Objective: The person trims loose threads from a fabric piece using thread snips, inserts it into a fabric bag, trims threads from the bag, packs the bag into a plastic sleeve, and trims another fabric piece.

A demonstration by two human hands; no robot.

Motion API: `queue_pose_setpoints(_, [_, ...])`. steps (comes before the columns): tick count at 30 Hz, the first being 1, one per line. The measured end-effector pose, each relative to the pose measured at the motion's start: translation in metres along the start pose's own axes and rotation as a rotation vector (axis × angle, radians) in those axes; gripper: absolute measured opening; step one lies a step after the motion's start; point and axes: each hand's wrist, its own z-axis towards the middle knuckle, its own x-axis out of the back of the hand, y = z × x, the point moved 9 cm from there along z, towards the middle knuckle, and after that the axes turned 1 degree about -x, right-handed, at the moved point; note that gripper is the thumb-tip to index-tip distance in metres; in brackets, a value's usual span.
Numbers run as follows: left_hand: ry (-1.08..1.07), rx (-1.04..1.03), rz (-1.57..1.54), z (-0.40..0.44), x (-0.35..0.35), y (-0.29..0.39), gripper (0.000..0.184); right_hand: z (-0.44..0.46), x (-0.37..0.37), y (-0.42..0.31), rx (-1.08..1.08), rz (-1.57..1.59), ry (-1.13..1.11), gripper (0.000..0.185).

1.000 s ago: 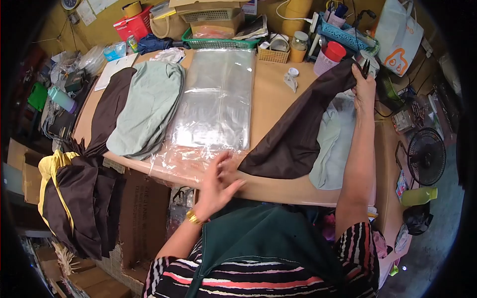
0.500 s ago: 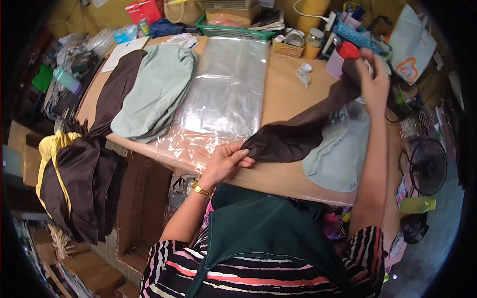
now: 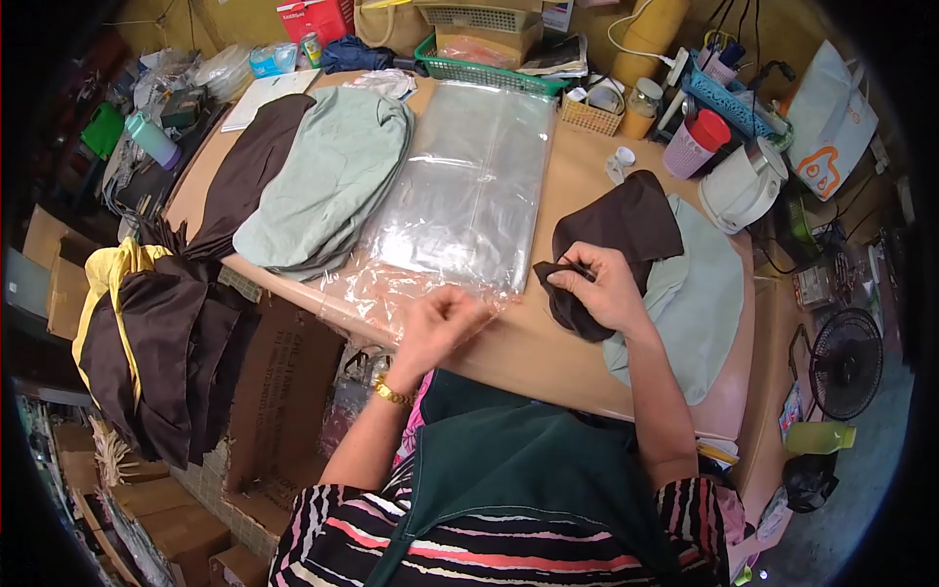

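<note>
A dark brown cloth [image 3: 616,217] lies bunched on the right part of the table, partly over a pale green cloth piece [image 3: 699,313]. My right hand [image 3: 608,291] is closed on the brown cloth's near left corner. To the left, my left hand [image 3: 442,328] hovers by the table's front edge with fingers curled together; whether anything is between them is hidden. Just beyond it lies a stack of clear plastic bags [image 3: 479,176]. Pale green cloth pieces [image 3: 328,181] are piled left of the bags, next to a brown cloth [image 3: 256,166].
A bundle of brown cloth [image 3: 166,357] tied with yellow fabric hangs off the left table edge. Along the back stand a green basket [image 3: 489,70], a pink cup [image 3: 690,152] and a white kettle [image 3: 743,186]. A black fan [image 3: 846,364] is at the right.
The brown cloth was stretched between both hands and is now lowered in a bunch. My left hand has let go of it; my right hand has come down and nearer.
</note>
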Motion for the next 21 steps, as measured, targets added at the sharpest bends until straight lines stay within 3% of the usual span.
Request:
queue_pose_setpoints(2, [0.063, -0.193, 0.036, 0.001, -0.031, 0.027, 0.027, -0.001, -0.005, 0.000, 0.018, -0.027, 0.003, 0.020])
queue_pose_setpoints(3, [0.036, -0.155, -0.012, 0.004, -0.042, 0.028, 0.038, -0.002, -0.008, 0.001, 0.020, -0.044, 0.003, 0.020])
queue_pose_setpoints(4, [0.038, -0.154, -0.013, 0.007, -0.054, 0.030, 0.038, -0.003, -0.010, 0.003, 0.020, -0.061, 0.005, 0.021])
queue_pose_setpoints(6, [0.110, -0.049, -0.414, 0.014, -0.064, 0.021, 0.035, -0.004, -0.011, 0.001, 0.050, -0.069, 0.020, 0.023])
queue_pose_setpoints(7, [0.029, -0.018, -0.568, 0.019, -0.068, 0.012, 0.030, -0.006, -0.013, 0.002, 0.022, -0.094, -0.005, 0.023])
queue_pose_setpoints(13, [0.027, 0.025, -0.975, 0.022, -0.072, 0.007, 0.012, -0.012, -0.010, -0.002, 0.041, -0.124, 0.038, 0.022])
queue_pose_setpoints(18, [-0.054, -0.032, -0.933, 0.016, -0.070, 0.023, 0.009, -0.020, -0.008, -0.037, 0.276, -0.196, 0.125, 0.016])
queue_pose_setpoints(20, [-0.071, -0.029, -0.954, 0.014, -0.072, 0.029, 0.007, -0.034, 0.008, -0.067, 0.268, -0.420, 0.444, 0.025])
queue_pose_setpoints(21, [-0.080, -0.053, -0.935, 0.013, -0.073, 0.035, 0.007, -0.037, 0.009, -0.074, 0.291, -0.489, 0.468, 0.029])
